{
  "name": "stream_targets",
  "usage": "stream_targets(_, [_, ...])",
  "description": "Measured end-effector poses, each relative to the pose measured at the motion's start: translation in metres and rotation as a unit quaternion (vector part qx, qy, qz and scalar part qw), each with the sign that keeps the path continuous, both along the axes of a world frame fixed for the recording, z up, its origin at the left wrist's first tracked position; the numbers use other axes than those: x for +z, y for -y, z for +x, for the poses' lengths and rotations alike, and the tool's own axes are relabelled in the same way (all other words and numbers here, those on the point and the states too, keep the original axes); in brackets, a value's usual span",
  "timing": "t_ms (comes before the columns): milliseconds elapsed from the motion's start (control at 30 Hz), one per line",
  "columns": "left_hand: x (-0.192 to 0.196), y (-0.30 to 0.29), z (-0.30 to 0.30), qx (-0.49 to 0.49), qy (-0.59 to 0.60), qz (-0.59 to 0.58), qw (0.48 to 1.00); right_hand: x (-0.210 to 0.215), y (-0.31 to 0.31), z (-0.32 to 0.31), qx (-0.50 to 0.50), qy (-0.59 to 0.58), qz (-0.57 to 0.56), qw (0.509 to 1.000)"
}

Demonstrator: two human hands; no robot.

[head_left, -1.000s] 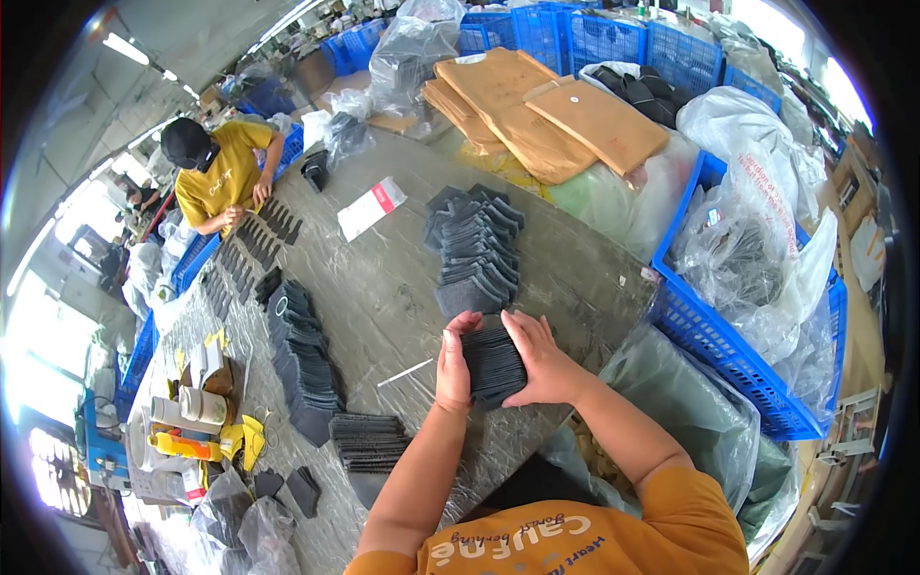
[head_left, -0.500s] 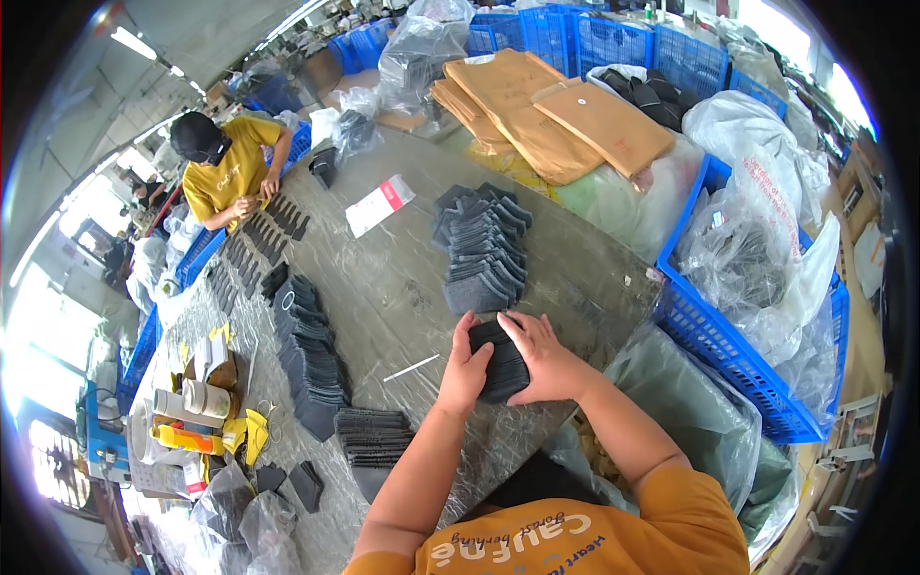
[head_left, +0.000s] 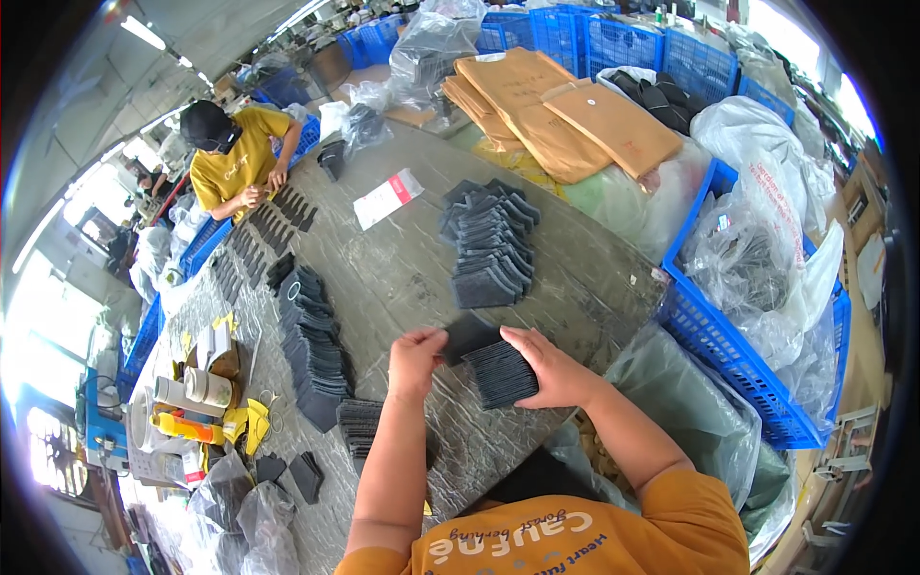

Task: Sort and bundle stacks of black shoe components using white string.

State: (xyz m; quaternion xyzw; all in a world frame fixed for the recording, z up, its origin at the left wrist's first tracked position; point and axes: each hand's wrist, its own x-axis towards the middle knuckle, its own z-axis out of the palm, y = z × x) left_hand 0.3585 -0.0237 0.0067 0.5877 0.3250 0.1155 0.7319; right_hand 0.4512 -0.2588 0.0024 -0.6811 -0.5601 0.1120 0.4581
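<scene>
One loose dark grey piece (head_left: 470, 337) sat at the edge of a tight stack of dark grey pieces (head_left: 501, 377).
The left hand (head_left: 418, 360) pinched the loose piece narrowly by its left side; the right hand (head_left: 548, 370) curled around the stack's right side, above the near part of the plastic-covered table (head_left: 575, 287). Whether the stack rested on the table could not be told. With no hand bracing its left side, a push from the loose piece might have skewed or spilled the stack; a forward slip could have disturbed the fanned row of dark panels (head_left: 491, 254) just beyond.
</scene>
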Motion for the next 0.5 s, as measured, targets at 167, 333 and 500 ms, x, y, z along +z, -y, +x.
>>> stream_targets(167, [-0.007,-0.007,0.012,-0.075,-0.031,-0.055,0.995,0.004,-0.006,-0.001,0.041,-0.042,-0.056,0.997])
stream_targets(333, [0.016,-0.002,0.019,-0.287,-0.138,0.180,0.931,-0.002,-0.012,0.001,-0.005,0.013,0.048,0.999])
stream_targets(500, [-0.007,0.026,0.005,-0.079,0.115,0.173,0.975,0.010,-0.012,-0.003,-0.040,0.019,-0.007,0.999])
